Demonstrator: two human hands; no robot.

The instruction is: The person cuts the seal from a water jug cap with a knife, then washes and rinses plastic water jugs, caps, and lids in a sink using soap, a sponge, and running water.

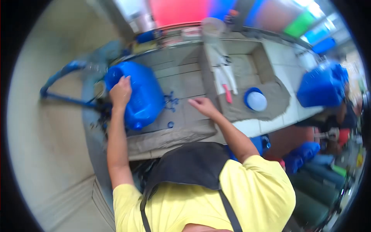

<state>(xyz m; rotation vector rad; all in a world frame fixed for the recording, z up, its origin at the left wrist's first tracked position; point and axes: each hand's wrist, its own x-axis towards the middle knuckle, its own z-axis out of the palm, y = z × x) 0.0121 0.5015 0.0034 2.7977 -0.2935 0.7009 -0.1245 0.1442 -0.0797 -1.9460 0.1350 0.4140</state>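
Observation:
A large blue plastic jug (145,91) lies on its side at the left of the tiled counter. My left hand (121,92) is closed at the jug's upper left end, by its handle; whether it grips the handle is hard to make out. Over the tiles to the right of the jug, my right hand (203,106) hovers with the fingers partly together, touching nothing that shows. Between the jug and my right hand lie small blue plastic pieces (171,101), and a small blue ring (170,124) is nearer the front edge.
A grey cloth (174,137) runs along the front edge. To the right are a pink-handled tool (227,92), a blue-rimmed white round container (256,101) and another blue jug (321,86). A blue pipe (63,71) stands at the left. A person (349,114) is at the far right.

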